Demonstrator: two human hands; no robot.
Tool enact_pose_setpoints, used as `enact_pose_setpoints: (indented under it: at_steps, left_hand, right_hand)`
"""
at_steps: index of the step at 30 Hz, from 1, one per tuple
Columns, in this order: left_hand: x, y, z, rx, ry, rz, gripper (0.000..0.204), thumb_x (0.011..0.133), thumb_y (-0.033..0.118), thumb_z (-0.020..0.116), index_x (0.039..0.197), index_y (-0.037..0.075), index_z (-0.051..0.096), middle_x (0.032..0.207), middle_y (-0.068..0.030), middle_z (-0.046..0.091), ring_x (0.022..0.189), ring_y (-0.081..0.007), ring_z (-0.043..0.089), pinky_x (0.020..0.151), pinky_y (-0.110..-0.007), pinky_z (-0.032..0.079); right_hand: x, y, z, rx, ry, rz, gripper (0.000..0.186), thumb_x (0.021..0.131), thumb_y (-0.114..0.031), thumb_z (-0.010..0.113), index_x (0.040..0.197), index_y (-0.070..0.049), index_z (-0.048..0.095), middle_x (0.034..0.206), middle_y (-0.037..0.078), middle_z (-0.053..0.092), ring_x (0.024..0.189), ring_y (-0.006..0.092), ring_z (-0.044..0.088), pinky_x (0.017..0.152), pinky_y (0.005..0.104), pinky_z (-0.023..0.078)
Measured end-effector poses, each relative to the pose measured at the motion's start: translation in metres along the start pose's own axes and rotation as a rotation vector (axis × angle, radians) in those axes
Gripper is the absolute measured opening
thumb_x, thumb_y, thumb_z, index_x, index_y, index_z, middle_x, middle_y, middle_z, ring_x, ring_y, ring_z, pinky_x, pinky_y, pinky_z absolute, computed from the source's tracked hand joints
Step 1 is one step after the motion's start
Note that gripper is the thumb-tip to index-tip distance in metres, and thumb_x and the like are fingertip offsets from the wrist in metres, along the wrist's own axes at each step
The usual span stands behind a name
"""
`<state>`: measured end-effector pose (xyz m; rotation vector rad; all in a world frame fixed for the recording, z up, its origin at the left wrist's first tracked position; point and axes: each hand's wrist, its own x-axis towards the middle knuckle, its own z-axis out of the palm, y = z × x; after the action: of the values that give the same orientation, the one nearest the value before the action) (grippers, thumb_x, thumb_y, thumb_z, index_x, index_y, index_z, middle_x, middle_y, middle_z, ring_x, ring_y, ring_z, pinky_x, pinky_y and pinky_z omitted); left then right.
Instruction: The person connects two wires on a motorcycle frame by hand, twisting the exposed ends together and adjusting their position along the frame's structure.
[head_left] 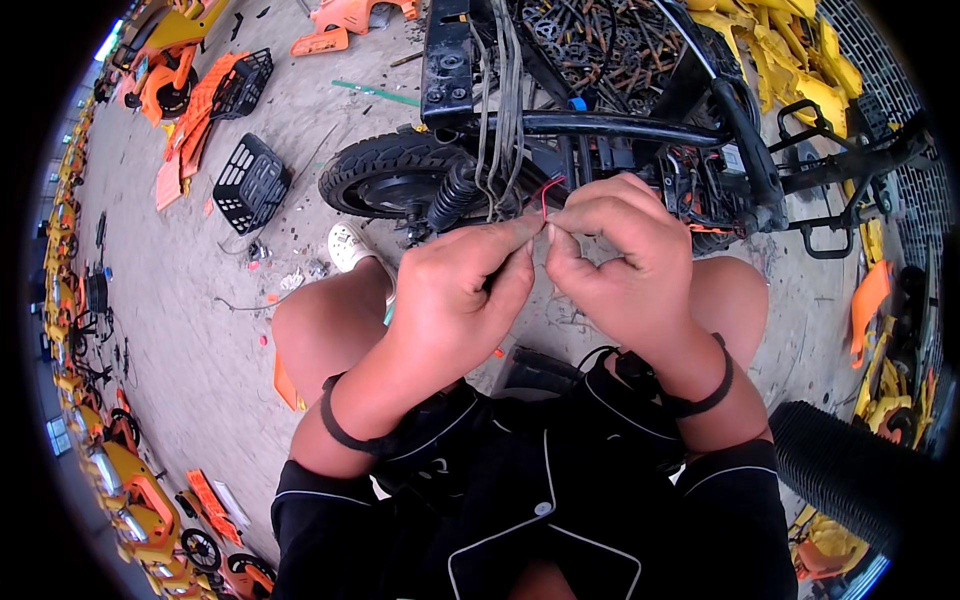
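The wire point(546, 190) is thin and bright red, leaning to pink where it catches the light. It rises from the meeting fingertips of both hands, bends a little above them and runs off to the right, its free end slanting up over the right hand's forefinger. Its lower part is hidden by the fingers, so how far it runs there cannot be told.

The left hand point(465, 275) pinches the wire between thumb and forefinger, the other fingers curled in. The right hand point(630, 245) does likewise from its own side, thumb and forefinger narrowed at the same spot, the two hands' tips almost touching.

Just beyond the left hand hang grey cables point(500, 100), and past its fingers, further left, lies a black wheel point(385, 175) with a knobbly tyre. The black frame point(600, 123) stretches beyond both hands, with rusty parts point(590, 50) heaped farther out. A small whitish patch point(733, 158) beyond the right hand may be a label; it is too small to read. Well left of the left hand, a black crate point(252, 183) sits on the floor point(190, 330).
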<state>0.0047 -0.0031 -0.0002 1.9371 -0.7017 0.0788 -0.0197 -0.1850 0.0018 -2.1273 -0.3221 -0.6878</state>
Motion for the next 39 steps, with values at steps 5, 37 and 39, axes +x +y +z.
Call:
enact_pose_setpoints:
  at_steps: [5, 37, 39]
  left_hand:
    - [0.002, 0.005, -0.005, -0.278, -0.070, -0.331, 0.020, 0.098, 0.007, 0.068, 0.116, -0.001, 0.075, 0.077, -0.0011, 0.068, 0.063, -0.0046, 0.055, 0.058, -0.021, 0.046]
    - [0.005, -0.004, -0.006, -0.580, -0.093, -0.427, 0.017, 0.102, 0.012, 0.066, 0.113, 0.001, 0.074, 0.079, 0.0038, 0.063, 0.068, -0.0025, 0.054, 0.060, -0.021, 0.044]
    - [0.003, -0.007, -0.004, -0.528, -0.069, -0.394, 0.016, 0.101, 0.010, 0.067, 0.112, 0.001, 0.074, 0.082, 0.0020, 0.065, 0.069, -0.0034, 0.055, 0.060, -0.021, 0.045]
  right_hand:
    - [0.000, 0.007, -0.006, 0.187, -0.054, 0.064, 0.015, 0.076, 0.002, 0.079, 0.088, -0.002, 0.072, 0.085, 0.009, 0.071, 0.078, 0.0206, 0.067, 0.068, 0.0312, 0.054]
    - [0.010, 0.019, -0.017, 0.233, -0.308, 0.093, 0.015, 0.094, -0.010, 0.072, 0.106, -0.002, 0.071, 0.095, 0.011, 0.071, 0.084, 0.0248, 0.067, 0.074, 0.0360, 0.053]
    - [0.009, 0.020, -0.017, 0.237, -0.290, 0.072, 0.012, 0.095, -0.009, 0.070, 0.106, -0.003, 0.071, 0.093, 0.011, 0.070, 0.080, 0.0238, 0.066, 0.070, 0.0349, 0.053]
